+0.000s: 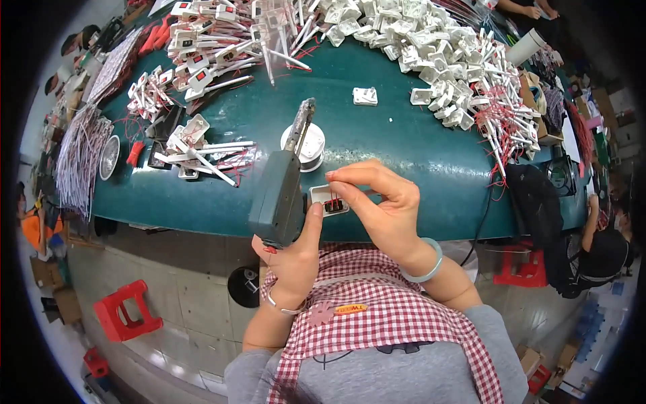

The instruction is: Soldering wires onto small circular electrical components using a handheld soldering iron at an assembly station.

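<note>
My left hand [296, 266] is closed around a dark grey-green soldering gun [277, 198]; the gun's body covers most of the fingers. Its blackened metal tip [301, 124] points away from me, over a white spool [309, 145]. The thumb of that hand rests at the edge of a small white plastic case [318, 195] with a black part [334, 205] inside. Over this case, my right hand [387, 202] pinches a thin red wire [332, 193] between thumb and forefinger.
Piles of white cases [397, 34] and red-switch units [198, 60] line the far edge. Several white tubes with red wires [208, 151] lie at left, near a metal bowl [110, 157]. A flat white piece [365, 96] lies beyond my hands. Red stools [128, 311] stand on the floor.
</note>
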`<action>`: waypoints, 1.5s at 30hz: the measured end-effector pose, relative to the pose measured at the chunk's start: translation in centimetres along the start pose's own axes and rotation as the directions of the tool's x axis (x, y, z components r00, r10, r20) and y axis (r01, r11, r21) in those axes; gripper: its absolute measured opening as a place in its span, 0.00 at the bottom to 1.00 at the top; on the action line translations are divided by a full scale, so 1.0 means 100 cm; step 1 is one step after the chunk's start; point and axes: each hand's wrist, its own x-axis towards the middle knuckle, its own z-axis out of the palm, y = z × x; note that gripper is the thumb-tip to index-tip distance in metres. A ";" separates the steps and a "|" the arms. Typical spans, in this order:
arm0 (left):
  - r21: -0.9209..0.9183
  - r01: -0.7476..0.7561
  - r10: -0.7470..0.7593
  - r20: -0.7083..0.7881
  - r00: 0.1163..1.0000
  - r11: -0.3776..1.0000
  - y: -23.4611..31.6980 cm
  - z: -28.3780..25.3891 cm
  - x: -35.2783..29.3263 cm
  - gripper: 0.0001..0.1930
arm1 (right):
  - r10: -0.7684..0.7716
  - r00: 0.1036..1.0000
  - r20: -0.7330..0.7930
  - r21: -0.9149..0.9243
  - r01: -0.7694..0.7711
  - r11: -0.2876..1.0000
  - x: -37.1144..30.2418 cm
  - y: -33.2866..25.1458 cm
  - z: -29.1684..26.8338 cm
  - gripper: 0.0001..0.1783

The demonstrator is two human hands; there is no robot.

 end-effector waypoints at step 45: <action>0.174 0.084 -0.066 -0.108 0.992 0.981 -0.055 0.007 0.086 0.17 | 0.107 0.994 0.019 -0.257 -0.099 0.961 0.064 0.048 0.006 0.04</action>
